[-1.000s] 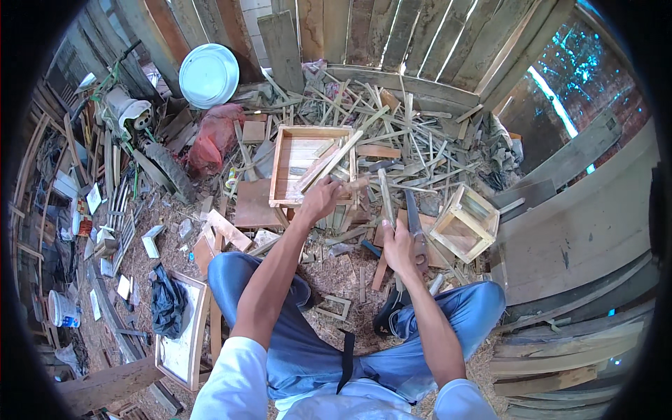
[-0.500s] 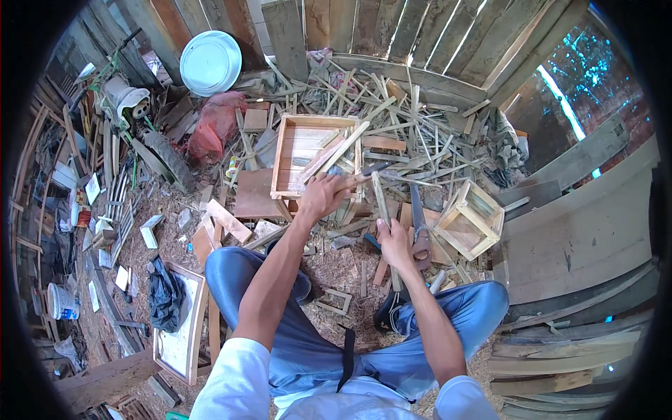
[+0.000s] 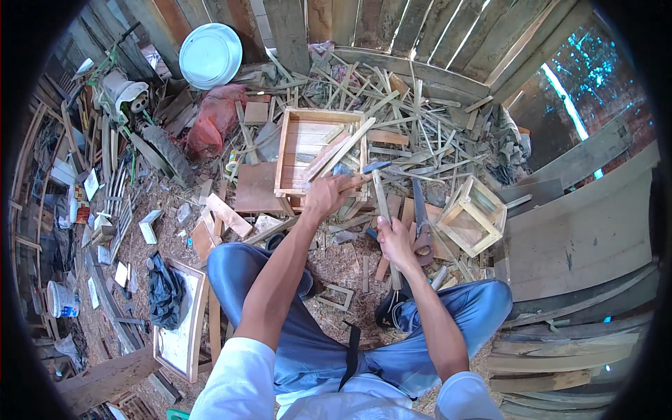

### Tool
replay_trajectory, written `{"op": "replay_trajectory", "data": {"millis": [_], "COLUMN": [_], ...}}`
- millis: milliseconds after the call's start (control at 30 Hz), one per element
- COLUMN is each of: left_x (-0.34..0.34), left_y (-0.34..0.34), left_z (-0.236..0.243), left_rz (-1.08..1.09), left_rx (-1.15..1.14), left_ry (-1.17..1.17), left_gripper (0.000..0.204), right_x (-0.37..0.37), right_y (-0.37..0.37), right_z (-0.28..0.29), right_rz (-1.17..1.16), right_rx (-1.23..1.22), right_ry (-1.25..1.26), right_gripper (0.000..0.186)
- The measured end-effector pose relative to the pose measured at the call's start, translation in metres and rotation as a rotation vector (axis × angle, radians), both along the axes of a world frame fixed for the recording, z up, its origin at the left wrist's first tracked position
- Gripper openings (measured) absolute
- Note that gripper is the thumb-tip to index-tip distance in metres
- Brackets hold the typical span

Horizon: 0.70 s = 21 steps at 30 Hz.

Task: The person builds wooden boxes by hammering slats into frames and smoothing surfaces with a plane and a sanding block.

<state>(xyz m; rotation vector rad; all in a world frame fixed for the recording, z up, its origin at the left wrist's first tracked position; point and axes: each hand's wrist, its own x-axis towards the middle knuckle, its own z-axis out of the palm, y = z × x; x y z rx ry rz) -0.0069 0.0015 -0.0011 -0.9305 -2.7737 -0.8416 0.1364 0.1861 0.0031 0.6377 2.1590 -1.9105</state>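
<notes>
My left hand point(image 3: 326, 197) is closed around a wooden-handled tool point(image 3: 357, 182). Its short metal end looks bluish, and I cannot make out its exact kind. Just right of it, my right hand point(image 3: 396, 241) grips a narrow wooden stick point(image 3: 381, 196), whose upper end is beside the tool's metal end. The stick's lower end runs down toward my shoe. Beyond my left hand stands an open wooden box frame point(image 3: 285, 150) with loose strips lying across it. A handsaw point(image 3: 420, 210) lies right of my right hand, near a small wooden frame box point(image 3: 483, 224).
Wood offcuts point(image 3: 434, 140) are heaped against the plank wall point(image 3: 336, 24). A round light-blue basin point(image 3: 210, 56) and a red plastic bag point(image 3: 215, 119) are at the far left. A framed white panel point(image 3: 183, 343) with a black bag point(image 3: 166, 301) lies left of my knee. Boards point(image 3: 574, 231) line the right side.
The metal end of the tool in my left hand has tilted and now catches bluish light. Both hands keep their grips, with only slight shifts. The whole view has moved a little.
</notes>
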Motion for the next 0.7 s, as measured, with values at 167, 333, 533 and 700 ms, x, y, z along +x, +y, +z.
{"op": "replay_trajectory", "data": {"millis": [167,333,533,700], "left_x": [0.004,0.003,0.002,0.002], "left_y": [-0.002,0.005,-0.003,0.009], "left_z": [0.009,0.011,0.0,0.011], "left_rz": [0.009,0.016,0.065,0.016], "left_rx": [0.045,0.032,-0.023,-0.03], "left_ry": [-0.043,-0.05,-0.091,-0.111], "left_gripper": [0.022,0.027,0.029,0.027], "right_x": [0.0,0.005,0.002,0.009], "right_y": [-0.006,0.002,-0.01,0.003], "right_z": [0.02,-0.003,0.088,0.021], "right_rz": [-0.082,0.026,0.074,-0.007], "right_rx": [-0.016,0.547,0.521,0.682], "right_ry": [0.079,0.2,-0.007,0.159], "right_gripper": [0.029,0.035,0.039,0.035]}}
